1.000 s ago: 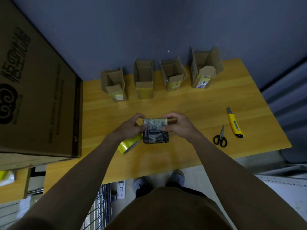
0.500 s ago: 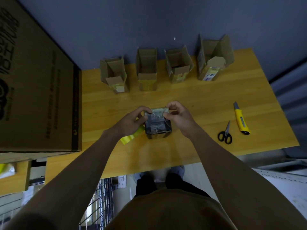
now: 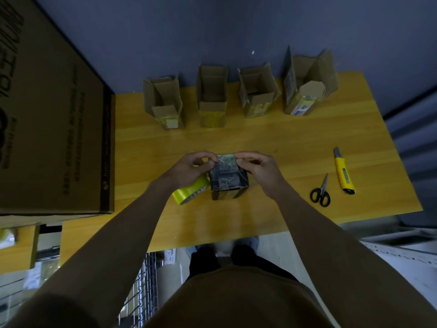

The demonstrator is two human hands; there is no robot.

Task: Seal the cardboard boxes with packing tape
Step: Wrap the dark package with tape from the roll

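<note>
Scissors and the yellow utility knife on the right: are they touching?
Apart. The head view shows bare wood of the table between the scissors and the utility knife.

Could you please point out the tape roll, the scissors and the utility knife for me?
tape roll (image 3: 186, 194): head view, yellow outer band.
scissors (image 3: 321, 194): head view, black handles.
utility knife (image 3: 344, 175): head view, yellow body.

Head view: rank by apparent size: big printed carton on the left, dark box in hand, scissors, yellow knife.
1. big printed carton, though nearest the camera
2. dark box
3. scissors and yellow knife: look alike, unranked
</note>
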